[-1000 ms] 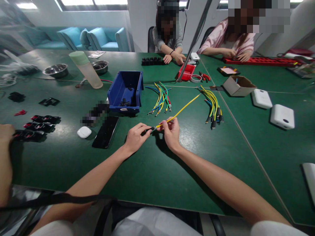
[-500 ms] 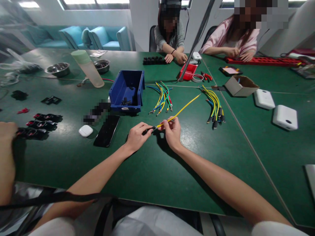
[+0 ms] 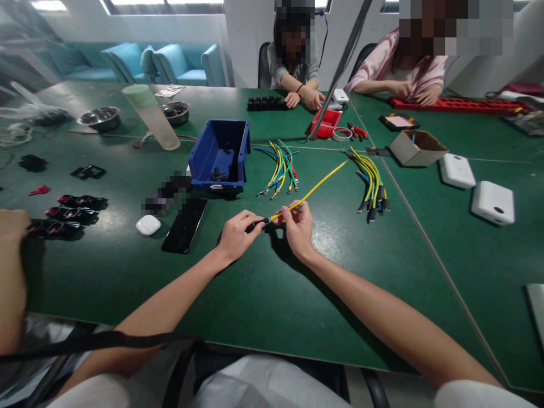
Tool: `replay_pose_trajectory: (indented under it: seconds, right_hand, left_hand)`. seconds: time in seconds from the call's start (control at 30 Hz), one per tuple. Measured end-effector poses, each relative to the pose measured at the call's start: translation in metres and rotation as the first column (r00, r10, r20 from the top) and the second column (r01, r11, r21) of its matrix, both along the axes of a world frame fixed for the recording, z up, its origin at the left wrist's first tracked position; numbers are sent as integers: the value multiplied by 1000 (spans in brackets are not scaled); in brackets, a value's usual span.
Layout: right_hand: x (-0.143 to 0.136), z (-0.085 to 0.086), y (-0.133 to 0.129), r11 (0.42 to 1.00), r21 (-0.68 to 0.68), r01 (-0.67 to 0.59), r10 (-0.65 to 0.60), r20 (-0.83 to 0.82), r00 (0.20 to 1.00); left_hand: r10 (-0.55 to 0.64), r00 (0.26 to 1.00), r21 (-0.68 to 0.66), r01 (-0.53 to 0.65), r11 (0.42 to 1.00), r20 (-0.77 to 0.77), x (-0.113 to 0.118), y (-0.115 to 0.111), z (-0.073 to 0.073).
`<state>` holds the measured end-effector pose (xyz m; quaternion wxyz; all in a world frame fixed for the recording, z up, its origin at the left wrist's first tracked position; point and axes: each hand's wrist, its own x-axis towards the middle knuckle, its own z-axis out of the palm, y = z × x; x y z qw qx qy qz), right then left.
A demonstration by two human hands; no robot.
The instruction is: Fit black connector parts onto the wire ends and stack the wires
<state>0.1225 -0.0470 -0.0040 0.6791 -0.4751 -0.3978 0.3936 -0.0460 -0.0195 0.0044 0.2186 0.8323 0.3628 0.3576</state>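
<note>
My right hand (image 3: 298, 228) is closed on a yellow cable (image 3: 319, 185), whose free end slants up to the right. At the cable's other end, my left hand (image 3: 238, 233) pinches a black sleeve (image 3: 254, 225) that meets the metal-tipped end; fingers partly hide how far it covers the tip. Beyond my hands lies a bunch of blue, yellow and green cables (image 3: 278, 170) with bare metal lugs. Farther right is another bunch of cables (image 3: 372, 178) with black covers on their near ends. A blue bin (image 3: 219, 185) holds several small black pieces (image 3: 220, 173).
A black phone (image 3: 185, 226) and a white earbud case (image 3: 148, 225) lie left of my hands. A bottle (image 3: 153, 119), a cardboard box (image 3: 414, 153) and white boxes (image 3: 493, 203) stand around. Two people work across the table; another person's arm (image 3: 12, 272) is at far left.
Both hands keep the same hold on the cable and black sleeve, with no clear movement. The view has shifted very slightly.
</note>
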Motion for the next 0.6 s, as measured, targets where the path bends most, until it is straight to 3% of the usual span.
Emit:
replay_pose_trajectory:
  seconds: [0.6]
  right_hand:
    - [0, 3, -1, 1000, 5, -12, 12, -7, 1000]
  left_hand:
    - [3, 1000, 2, -3, 1000, 18, 1, 0, -2]
